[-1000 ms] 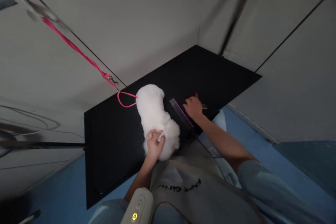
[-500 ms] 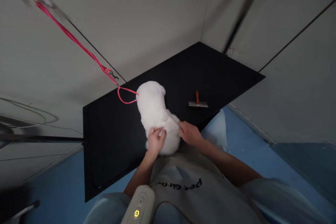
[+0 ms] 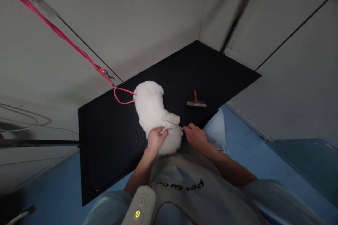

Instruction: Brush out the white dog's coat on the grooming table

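A fluffy white dog is on a black grooming table, with a pink leash loop at its far end. My left hand rests against its near part, thumb and fingers pinched on a small white strip, paper-like or a tuft; I cannot tell which. To its right, my right hand is closed round the end of a thin metal tool, possibly a comb seen edge-on. The tool's tip points left, over the fur, close to my left fingers.
The black table has a slicker brush with an orange handle lying on it. A pink leash with a metal clip runs to the upper left. A grey apron covers my front, above a blue floor.
My right hand has turned slightly, and the thin metal tool now shows clearly across the fur. My left hand keeps its pinch. The whole view has shifted a little.
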A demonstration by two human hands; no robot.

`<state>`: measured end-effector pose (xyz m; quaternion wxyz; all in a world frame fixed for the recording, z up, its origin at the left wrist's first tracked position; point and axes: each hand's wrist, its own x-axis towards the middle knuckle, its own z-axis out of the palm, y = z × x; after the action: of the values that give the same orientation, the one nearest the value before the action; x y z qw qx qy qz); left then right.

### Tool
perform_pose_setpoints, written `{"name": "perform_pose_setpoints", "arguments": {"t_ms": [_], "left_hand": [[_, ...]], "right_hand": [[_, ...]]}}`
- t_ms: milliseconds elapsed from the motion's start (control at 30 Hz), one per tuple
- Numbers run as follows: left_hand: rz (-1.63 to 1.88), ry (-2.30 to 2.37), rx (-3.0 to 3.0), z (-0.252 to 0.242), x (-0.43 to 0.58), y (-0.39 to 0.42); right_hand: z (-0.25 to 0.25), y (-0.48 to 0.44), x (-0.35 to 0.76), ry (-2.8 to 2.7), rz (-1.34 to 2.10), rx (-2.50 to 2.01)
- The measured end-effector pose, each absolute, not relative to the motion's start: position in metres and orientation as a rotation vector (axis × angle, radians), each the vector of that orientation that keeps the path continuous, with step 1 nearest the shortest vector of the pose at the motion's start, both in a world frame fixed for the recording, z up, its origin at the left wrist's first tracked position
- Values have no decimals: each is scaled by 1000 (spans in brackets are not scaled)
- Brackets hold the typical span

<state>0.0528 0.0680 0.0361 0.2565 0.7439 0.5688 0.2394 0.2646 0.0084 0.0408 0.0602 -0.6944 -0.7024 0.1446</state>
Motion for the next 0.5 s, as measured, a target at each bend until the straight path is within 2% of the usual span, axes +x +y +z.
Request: {"name": "perform_pose_setpoints", "arguments": {"t_ms": [200, 333, 500], "left_hand": [[561, 1577, 1952, 37, 48, 67], [554, 1560, 1977, 37, 46, 68], [595, 1539, 1919, 35, 46, 68]], "right_hand": [[51, 16, 279, -1844, 476, -2190], [52, 10, 272, -2211, 611, -1915], [42, 16, 273, -2240, 527, -2075]]}}
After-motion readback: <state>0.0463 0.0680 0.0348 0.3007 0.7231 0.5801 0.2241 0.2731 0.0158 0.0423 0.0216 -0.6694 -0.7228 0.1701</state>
